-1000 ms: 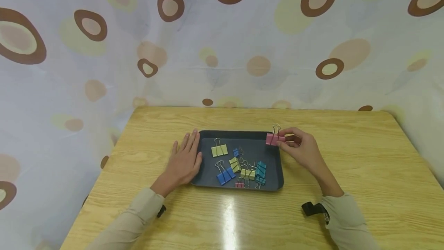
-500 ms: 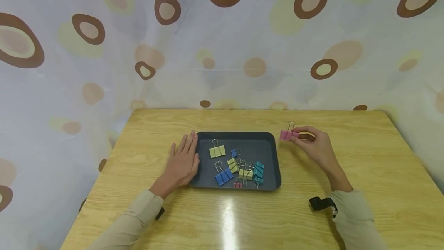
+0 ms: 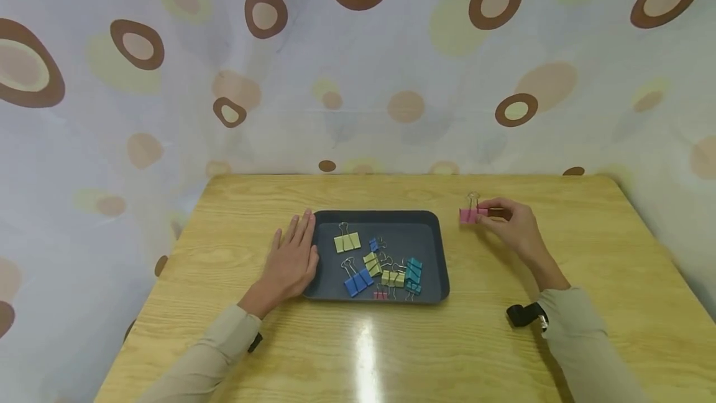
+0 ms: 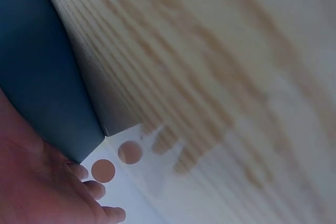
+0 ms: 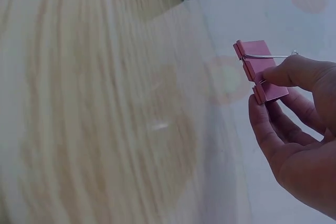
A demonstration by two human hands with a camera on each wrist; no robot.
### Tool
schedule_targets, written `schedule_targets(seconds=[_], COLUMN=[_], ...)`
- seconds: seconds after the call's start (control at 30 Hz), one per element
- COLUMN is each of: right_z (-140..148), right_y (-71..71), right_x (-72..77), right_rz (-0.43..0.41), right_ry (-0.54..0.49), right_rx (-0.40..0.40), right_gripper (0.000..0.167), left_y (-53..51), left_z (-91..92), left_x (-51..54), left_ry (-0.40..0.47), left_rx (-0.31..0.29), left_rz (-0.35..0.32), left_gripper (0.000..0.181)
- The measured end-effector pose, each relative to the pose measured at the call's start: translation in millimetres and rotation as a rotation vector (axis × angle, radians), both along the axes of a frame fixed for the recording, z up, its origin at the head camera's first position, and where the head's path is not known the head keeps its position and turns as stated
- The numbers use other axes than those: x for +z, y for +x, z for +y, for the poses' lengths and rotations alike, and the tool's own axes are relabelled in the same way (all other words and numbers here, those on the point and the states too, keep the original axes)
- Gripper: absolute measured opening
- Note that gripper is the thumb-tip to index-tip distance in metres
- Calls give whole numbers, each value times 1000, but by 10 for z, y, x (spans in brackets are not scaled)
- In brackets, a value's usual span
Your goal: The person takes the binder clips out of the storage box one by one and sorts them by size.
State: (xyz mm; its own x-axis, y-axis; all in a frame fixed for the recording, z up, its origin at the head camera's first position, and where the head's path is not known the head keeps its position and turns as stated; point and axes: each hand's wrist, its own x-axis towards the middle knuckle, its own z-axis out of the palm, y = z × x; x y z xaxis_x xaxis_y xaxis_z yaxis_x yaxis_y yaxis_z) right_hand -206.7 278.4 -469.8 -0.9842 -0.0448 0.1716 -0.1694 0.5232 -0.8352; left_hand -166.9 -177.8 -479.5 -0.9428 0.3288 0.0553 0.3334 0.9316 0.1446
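Right now your right hand has the large pink binder clip pinched between thumb and fingers, right of centre in the head view. The clip's right end sits in the grip; its left end juts past your fingertips, wire handles up toward the top of the frame. In the right wrist view, right of centre, your thumb lies on the clip's flat face, fingertips on its lower end. Cannot tell whether the clip touches the table.

Your left hand lies flat, fingers straight, along the left side of the dark tray, mid-frame. The pink clip is just beyond the tray's upper right corner.

In the tray: large yellow clip at upper left; small blue clip right of it; large blue clip at lower left; two more yellow clips, two teal clips and a small pink clip toward the lower edge.

Farther out: wood-grain table, then patterned cloth across the upper frame.
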Motion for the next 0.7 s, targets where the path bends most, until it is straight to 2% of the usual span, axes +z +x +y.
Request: schedule_targets(seconds=[0.27, 0.5, 0.7], right_z=[79, 98, 73], right_y=[-95, -103, -120], right_x=[-24, -80, -95], right_rz=[-108, -100, -83], right_ry=[23, 94, 134], right_rx=[-14, -2, -31], right_gripper=[34, 32, 30], left_y=[-8, -7, -9], left_z=[4, 0, 3], left_x=[0, -14, 10], left_ry=[-4, 2, -3], left_rx=[5, 1, 3], left_rz=[-10, -1, -9], left_gripper=[65, 65, 65])
